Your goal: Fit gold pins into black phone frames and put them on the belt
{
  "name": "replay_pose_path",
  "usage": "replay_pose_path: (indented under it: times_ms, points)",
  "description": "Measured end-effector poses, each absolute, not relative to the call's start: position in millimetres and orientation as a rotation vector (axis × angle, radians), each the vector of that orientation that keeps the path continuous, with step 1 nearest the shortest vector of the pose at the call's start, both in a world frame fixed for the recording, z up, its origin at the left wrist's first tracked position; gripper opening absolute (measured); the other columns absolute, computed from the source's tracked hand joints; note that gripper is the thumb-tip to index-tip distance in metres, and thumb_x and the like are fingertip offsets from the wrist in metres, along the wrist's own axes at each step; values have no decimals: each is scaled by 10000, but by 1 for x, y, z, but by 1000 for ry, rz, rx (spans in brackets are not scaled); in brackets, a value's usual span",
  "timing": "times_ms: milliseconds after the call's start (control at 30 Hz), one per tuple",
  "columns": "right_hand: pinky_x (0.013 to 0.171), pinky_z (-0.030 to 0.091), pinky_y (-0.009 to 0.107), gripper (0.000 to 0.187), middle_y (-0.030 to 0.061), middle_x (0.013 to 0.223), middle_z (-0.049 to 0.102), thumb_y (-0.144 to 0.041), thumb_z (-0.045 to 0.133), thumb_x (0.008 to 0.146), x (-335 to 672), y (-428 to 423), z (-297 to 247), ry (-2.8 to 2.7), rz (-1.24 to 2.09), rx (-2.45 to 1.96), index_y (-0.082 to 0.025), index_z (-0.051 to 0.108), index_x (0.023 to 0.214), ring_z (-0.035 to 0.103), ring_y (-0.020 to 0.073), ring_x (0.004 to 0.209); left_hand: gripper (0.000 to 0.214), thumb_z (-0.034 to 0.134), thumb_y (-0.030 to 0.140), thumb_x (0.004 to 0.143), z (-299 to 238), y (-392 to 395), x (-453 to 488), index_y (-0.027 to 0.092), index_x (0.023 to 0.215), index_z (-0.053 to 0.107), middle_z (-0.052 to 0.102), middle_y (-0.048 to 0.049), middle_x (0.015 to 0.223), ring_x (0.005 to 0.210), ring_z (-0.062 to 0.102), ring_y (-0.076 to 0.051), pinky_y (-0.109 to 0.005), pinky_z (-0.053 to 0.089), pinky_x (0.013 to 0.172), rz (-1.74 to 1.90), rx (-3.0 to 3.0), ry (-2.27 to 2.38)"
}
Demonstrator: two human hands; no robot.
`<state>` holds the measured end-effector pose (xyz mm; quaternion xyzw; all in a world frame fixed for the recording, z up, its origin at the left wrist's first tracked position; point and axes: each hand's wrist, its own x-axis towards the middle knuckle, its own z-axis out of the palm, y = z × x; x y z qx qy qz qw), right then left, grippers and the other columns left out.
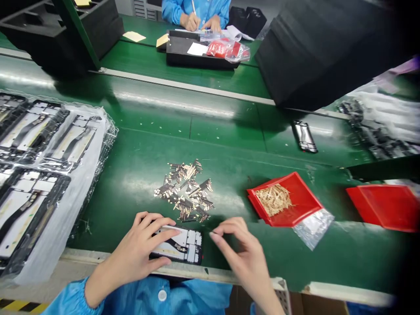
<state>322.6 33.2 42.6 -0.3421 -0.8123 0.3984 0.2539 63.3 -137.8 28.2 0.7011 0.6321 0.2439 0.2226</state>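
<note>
My left hand (pixel 141 249) lies over a phone frame (pixel 183 247) at the near edge of the green bench, its fingers curled around the frame's left half. My right hand (pixel 241 251) hovers just right of the frame with the fingers bent and the fingertips drawn together near the frame's right end; whether they pinch anything is too small to tell. Just beyond the frame lies a loose pile of small gold and black strip parts (pixel 185 190).
A red tray (pixel 303 199) holding gold parts sits to the right on a clear bag (pixel 313 227), and another red tray (pixel 383 205) stands farther right. Bagged phone frames (pixel 42 148) fill the left. One phone frame (pixel 304 136) lies on the belt. Another person's hands (pixel 201 22) write at the far side.
</note>
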Motion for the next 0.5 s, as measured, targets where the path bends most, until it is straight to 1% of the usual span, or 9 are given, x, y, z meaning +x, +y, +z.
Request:
replay_pose_path:
  times_ms: [67, 167, 333, 500]
  points:
    - [778, 519, 385, 159, 30, 824, 679, -280, 654, 1076, 305, 21, 37, -2310, 1170, -910, -256, 722, 935, 627, 236, 849, 546, 798, 246, 931, 30, -136, 64, 287, 1443, 614, 667, -109, 1464, 1258, 581, -324, -497, 402, 1068, 665, 1928, 1748]
    - [798, 480, 386, 180, 21, 815, 666, -280, 602, 1103, 293, 14, 30, -2421, 1157, -912, -256, 711, 962, 602, 235, 855, 632, 832, 297, 931, 30, -136, 64, 282, 1502, 561, 676, -108, 1452, 1261, 582, -320, -490, 397, 1074, 660, 1904, 1743]
    - [772, 432, 370, 183, 12, 807, 641, -262, 593, 1107, 294, 19, 27, -2517, 1114, -857, -250, 680, 947, 583, 229, 841, 790, 879, 375, 922, 29, -136, 63, 253, 1578, 457, 671, -118, 1462, 1278, 568, -327, -489, 377, 1079, 673, 1900, 1717]
    - [768, 436, 375, 169, 11, 822, 643, -243, 593, 1103, 294, 25, 31, -2567, 1159, -813, -252, 673, 954, 577, 231, 844, 804, 865, 393, 939, 30, -135, 62, 253, 1599, 429, 671, -128, 1459, 1277, 573, -332, -496, 374, 1075, 672, 1899, 1713]
